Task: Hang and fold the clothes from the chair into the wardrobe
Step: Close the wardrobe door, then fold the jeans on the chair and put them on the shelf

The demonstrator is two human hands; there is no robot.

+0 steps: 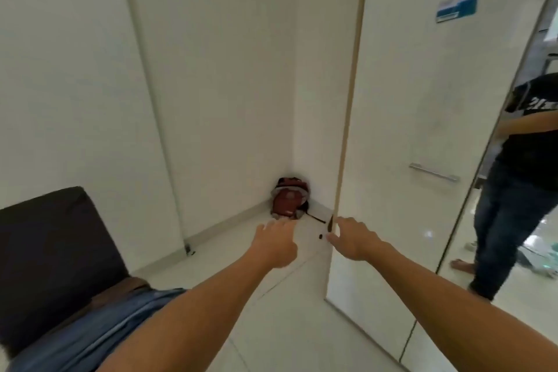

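Note:
A dark chair stands at the lower left with blue clothes lying on its seat. The white wardrobe fills the right side, with a metal handle on its door. My right hand is at the door's left edge, fingers touching the edge but not clearly gripping it. My left hand reaches forward beside it, fingers spread and holding nothing. The inside of the wardrobe is hidden.
A red backpack sits on the floor in the corner behind my hands. A mirror panel on the right reflects a person in a dark shirt and jeans. White walls close the left and back. The floor is pale tile.

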